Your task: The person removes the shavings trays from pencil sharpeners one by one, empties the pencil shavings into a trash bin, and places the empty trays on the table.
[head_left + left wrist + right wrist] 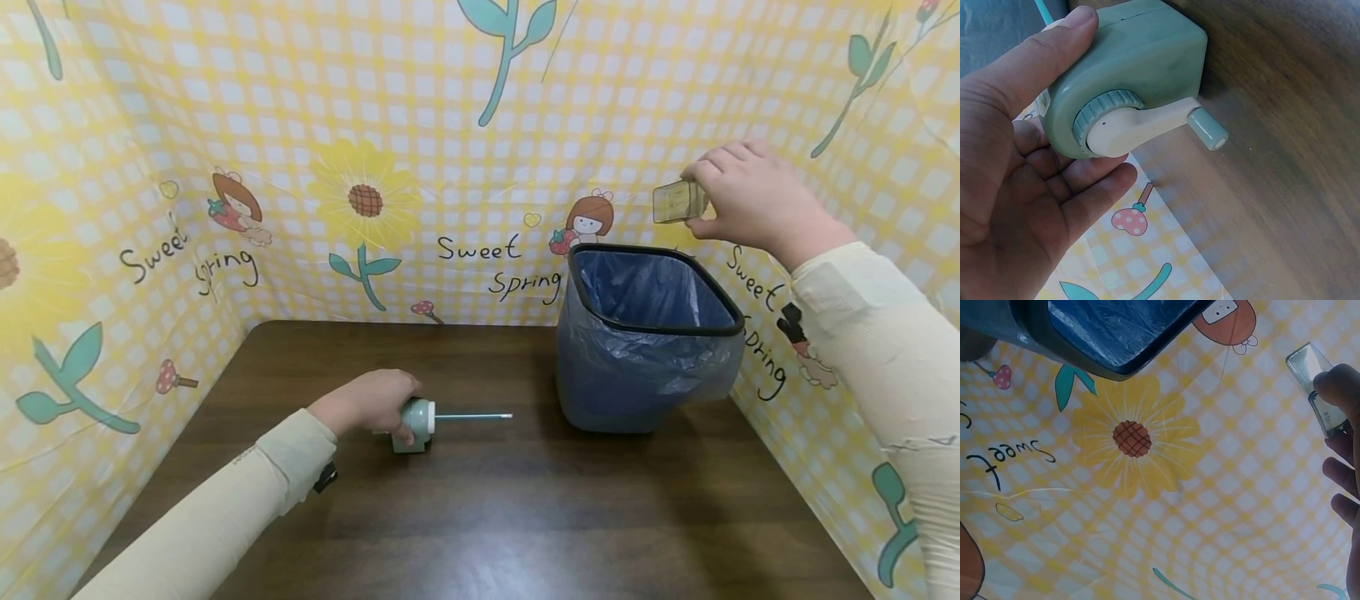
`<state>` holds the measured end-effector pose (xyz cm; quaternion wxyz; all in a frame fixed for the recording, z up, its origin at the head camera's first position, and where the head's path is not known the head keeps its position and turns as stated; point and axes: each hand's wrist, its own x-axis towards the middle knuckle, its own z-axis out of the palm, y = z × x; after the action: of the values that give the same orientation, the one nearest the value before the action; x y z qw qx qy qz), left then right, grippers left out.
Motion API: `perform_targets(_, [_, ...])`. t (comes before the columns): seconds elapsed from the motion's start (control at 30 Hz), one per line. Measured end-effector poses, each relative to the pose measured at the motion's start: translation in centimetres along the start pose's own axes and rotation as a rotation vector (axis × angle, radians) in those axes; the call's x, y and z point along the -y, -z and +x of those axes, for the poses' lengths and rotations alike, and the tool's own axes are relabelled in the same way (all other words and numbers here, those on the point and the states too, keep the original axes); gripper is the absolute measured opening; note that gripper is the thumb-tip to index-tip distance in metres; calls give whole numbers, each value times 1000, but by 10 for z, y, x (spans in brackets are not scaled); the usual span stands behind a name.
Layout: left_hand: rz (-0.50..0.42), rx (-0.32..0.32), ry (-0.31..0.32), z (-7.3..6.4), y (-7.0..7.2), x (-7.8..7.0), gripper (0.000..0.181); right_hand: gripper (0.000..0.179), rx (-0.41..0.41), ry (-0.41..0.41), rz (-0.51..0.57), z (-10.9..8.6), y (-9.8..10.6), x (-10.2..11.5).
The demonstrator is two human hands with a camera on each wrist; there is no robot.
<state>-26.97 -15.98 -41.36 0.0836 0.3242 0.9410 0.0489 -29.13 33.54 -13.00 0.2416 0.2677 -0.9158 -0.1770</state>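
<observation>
My left hand grips a green crank pencil sharpener at the table's middle. In the left wrist view its thumb lies along the top, and the white crank arm with a green knob faces the camera. A light-blue pencil sticks out of the sharpener's front, pointing right. Up at the right, my right hand pinches a small clear plastic box between thumb and fingers. That box is tilted above the far rim of a blue trash bin. The palm side of the right hand is mostly hidden.
A bag lines the bin, held by a black rim. The dark wooden table is enclosed at the back and sides by yellow checked cloth with printed flowers.
</observation>
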Motion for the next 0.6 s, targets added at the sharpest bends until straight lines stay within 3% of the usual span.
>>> perform_targets(0.27, [-11, -1, 4, -1, -1, 0, 64, 64, -27, -45, 56, -1, -3, 3])
perform_targets(0.6, [-6, -9, 2, -1, -1, 1, 63, 63, -2, -170, 174, -2, -9, 3])
